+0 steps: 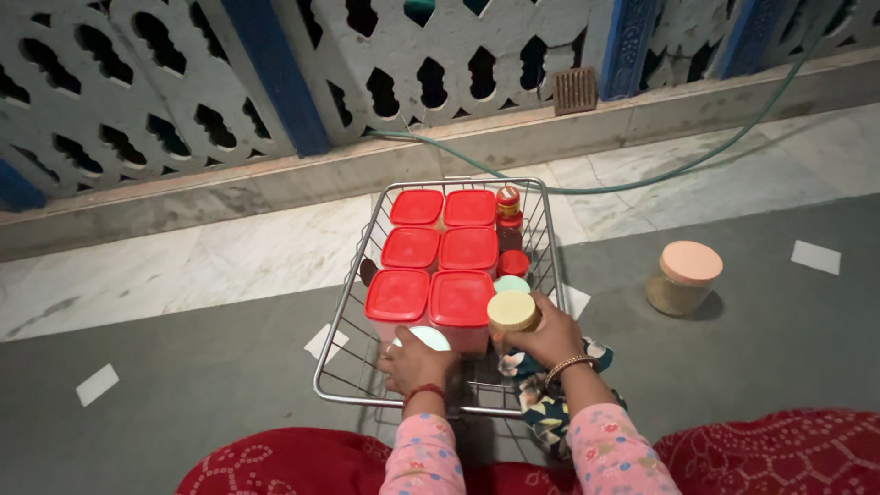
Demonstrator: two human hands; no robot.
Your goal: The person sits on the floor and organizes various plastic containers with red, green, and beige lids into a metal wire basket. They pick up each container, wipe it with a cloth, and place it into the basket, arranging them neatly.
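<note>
Left to right: wire basket [344, 275] on the grey floor [183, 367], packed with red-lidded containers [431, 261]. Left hand [414, 364] closed over a pale green-lidded jar [429, 337] at the basket's near edge. Right hand [548, 337] gripping a yellow-lidded jar [511, 312] beside a mint-lidded jar [511, 285]. Peach-lidded jar [683, 278] well apart, outside. Likely risk: jars wedged or tipped, owing to crowded remaining space.
</note>
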